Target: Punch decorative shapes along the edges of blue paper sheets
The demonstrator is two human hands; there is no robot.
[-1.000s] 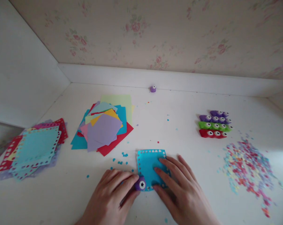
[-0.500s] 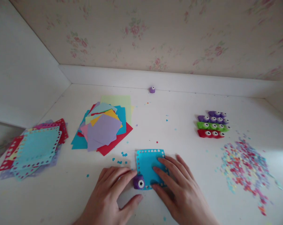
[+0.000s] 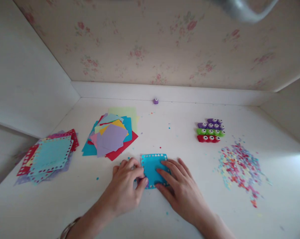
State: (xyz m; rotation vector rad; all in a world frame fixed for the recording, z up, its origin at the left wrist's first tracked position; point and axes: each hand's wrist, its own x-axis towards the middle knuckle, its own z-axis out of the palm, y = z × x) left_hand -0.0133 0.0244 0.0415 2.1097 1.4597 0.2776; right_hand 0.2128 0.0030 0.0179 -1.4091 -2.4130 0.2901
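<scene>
A blue square of paper [image 3: 152, 169] with small shapes punched along its edges lies in front of me. My right hand [image 3: 182, 181] rests on its right side with fingers spread flat. At the lower left corner of the paper sits a purple craft punch [image 3: 147, 183], mostly hidden behind fingers. My left hand [image 3: 127, 186] is closed around that punch, thumb and fingers on it. A few blue punched bits lie by the left hand, among them a small star [image 3: 97, 178].
Uncut coloured paper [image 3: 112, 139] is piled at the back left. Further left lie punched sheets [image 3: 52, 154] in a stack. Several craft punches [image 3: 209, 137] stand in rows at right, beside a confetti heap [image 3: 240, 166]. One purple punch [image 3: 156, 101] stands near the wall.
My left hand has closed on the purple punch, whose top showed before between thumb and fingers. The right hand stays on the blue paper. The whole view has shifted.
</scene>
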